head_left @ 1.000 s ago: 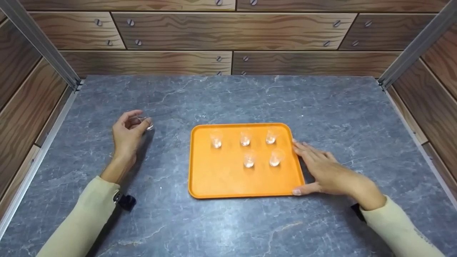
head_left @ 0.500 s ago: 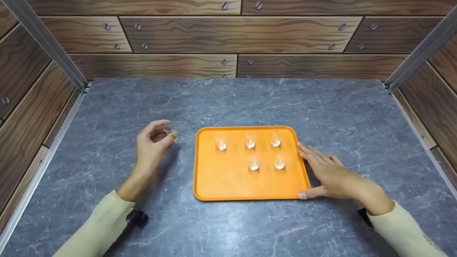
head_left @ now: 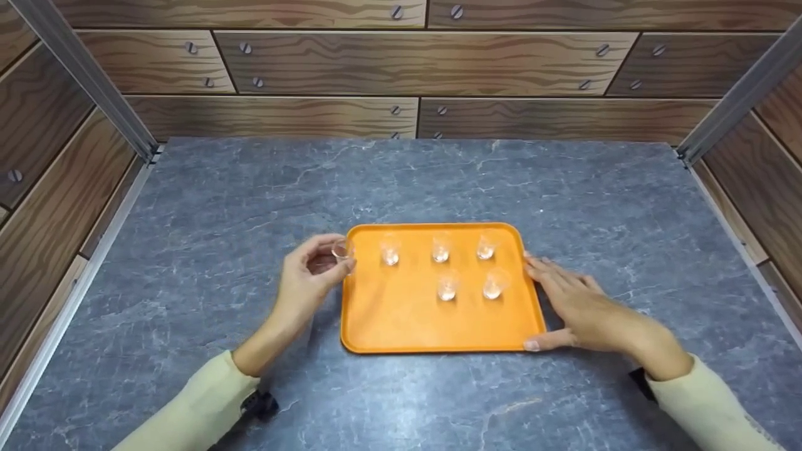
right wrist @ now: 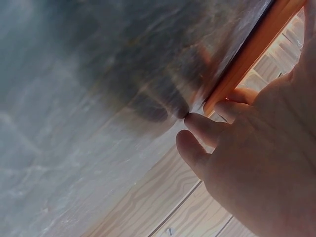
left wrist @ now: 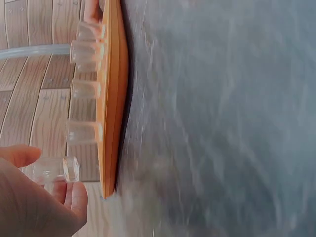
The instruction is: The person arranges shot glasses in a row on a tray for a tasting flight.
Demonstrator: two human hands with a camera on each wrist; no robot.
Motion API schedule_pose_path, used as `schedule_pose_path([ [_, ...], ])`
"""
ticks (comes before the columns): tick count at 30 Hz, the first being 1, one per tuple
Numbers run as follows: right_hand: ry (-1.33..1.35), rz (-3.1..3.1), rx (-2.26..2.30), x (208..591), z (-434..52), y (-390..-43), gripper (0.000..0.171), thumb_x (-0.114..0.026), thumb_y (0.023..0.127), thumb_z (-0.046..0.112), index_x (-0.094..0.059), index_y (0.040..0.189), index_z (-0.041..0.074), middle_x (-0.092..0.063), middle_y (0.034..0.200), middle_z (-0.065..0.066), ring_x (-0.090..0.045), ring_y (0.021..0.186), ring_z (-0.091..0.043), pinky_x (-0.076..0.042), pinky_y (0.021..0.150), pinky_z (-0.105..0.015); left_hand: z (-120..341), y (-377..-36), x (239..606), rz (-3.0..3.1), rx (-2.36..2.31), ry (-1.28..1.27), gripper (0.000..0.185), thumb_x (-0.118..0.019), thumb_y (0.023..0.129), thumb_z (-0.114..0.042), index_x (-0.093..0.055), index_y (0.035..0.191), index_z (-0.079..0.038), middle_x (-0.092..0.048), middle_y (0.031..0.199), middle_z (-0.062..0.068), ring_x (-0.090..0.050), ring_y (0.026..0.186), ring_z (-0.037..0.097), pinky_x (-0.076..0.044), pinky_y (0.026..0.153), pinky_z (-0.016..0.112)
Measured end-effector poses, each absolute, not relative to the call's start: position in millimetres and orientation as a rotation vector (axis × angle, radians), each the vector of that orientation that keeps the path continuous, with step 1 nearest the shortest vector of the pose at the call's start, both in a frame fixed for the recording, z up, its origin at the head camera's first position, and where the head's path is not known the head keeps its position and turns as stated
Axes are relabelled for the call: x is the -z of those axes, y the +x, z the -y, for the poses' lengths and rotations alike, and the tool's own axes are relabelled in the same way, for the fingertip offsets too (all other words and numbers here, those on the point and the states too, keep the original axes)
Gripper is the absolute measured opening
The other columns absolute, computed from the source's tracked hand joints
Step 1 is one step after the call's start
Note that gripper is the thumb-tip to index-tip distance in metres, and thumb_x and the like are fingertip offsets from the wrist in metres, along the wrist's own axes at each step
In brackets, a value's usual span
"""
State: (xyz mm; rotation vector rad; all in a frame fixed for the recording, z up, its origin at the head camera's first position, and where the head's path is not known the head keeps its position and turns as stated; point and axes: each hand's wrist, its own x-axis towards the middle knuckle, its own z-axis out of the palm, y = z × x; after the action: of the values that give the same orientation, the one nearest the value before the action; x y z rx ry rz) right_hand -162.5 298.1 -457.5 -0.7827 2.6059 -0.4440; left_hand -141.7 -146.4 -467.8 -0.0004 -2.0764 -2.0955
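Note:
A clear shot glass is pinched between the thumb and fingers of my left hand, at the left edge of the orange tray. In the left wrist view the held glass is above the level of the tray. Three like glasses stand in the tray's back row, among them the left one. Two more make a row in front, a middle one and a right one. My right hand rests against the tray's right side, fingers extended and thumb at the front corner.
The tray lies on a grey marbled tabletop. Wood-patterned panels stand behind and at both sides, with metal posts at the back corners.
My left hand has carried the shot glass rightward and a little toward me, from the bare table to the tray's left edge. The right hand stays at the tray; the head view has shifted slightly.

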Motion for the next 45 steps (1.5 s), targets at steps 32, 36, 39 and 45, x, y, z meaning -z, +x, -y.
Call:
schedule_pose_path([
  [32,-0.797,-2.609,0.45,461,-299,-163,0.127,-0.071,0.087,0.082,-0.019,0.172,0.002,-0.006,0.182,-0.015,-0.01,0.164,-0.045,-0.012,0.12,-0.081,96,-133,482,2.287,2.2,-0.135,0.036,-0.08,0.087,0.011,-0.073,0.122,0.01,-0.071,0.111,0.018,-0.068,0.1,0.027,-0.061,0.092,0.03],
  [36,-0.794,-2.608,0.445,461,-299,-163,0.127,-0.071,0.087,0.082,-0.019,0.172,0.003,-0.006,0.182,-0.014,-0.01,0.164,-0.045,-0.011,0.12,-0.081,93,-131,483,2.304,2.219,-0.13,0.036,-0.079,0.086,0.012,-0.073,0.122,0.009,-0.072,0.113,0.017,-0.068,0.102,0.026,-0.06,0.093,0.03],
  [39,-0.8,-2.61,0.452,461,-299,-163,0.127,-0.072,0.087,0.081,-0.02,0.172,0.003,-0.006,0.182,-0.014,-0.01,0.164,-0.045,-0.012,0.12,-0.08,92,-130,483,2.327,2.216,-0.137,0.037,-0.078,0.086,0.012,-0.073,0.123,0.009,-0.072,0.116,0.017,-0.068,0.104,0.026,-0.059,0.094,0.03],
  [45,-0.804,-2.61,0.463,461,-299,-163,0.126,-0.072,0.087,0.08,-0.02,0.171,0.003,-0.007,0.182,-0.013,-0.01,0.164,-0.044,-0.013,0.12,-0.081,91,-131,483,2.339,2.21,-0.123,0.039,-0.078,0.085,0.013,-0.072,0.123,0.009,-0.072,0.12,0.018,-0.069,0.108,0.028,-0.059,0.096,0.031],
])
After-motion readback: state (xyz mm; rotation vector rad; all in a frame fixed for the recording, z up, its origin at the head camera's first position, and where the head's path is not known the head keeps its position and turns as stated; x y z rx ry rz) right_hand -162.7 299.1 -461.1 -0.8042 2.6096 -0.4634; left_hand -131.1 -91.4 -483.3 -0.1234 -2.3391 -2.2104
